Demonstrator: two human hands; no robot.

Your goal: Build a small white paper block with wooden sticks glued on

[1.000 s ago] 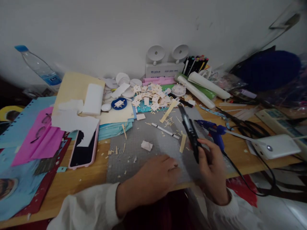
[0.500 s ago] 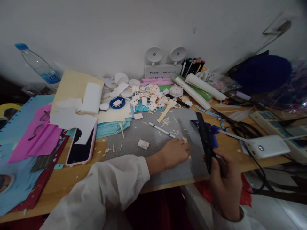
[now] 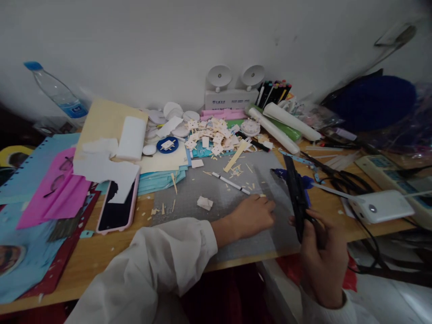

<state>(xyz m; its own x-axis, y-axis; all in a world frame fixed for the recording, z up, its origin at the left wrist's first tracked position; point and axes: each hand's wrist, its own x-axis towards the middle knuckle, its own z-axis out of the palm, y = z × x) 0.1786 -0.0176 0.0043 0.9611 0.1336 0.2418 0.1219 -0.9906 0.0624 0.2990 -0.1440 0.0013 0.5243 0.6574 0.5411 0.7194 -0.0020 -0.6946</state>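
My left hand (image 3: 253, 217) lies low over the grey cutting mat (image 3: 189, 189) with its fingers curled. A small pale wood bit (image 3: 262, 195) shows at its far edge; what sits under the fingertips is hidden. In my right hand (image 3: 324, 254), at the mat's right side, is a long black tool (image 3: 294, 193), held upright; its exact kind is unclear. Behind it lies a blue-purple object (image 3: 305, 182), partly covered. A white pen (image 3: 231, 183) and a crumpled white paper piece (image 3: 204, 203) rest on the mat near my left hand.
Small wooden pieces (image 3: 216, 135) are heaped at the back before a twin-lamp unit (image 3: 232, 96). A phone (image 3: 118, 204) lies left under torn white paper (image 3: 104, 168). To the right are a white power bank (image 3: 383, 206), black cables (image 3: 340, 173) and a power strip (image 3: 378, 173).
The whole view shifts slightly. Both hands have moved a little to the right, the black tool along with the right one. The left fingers now cover more of the small wood bit.
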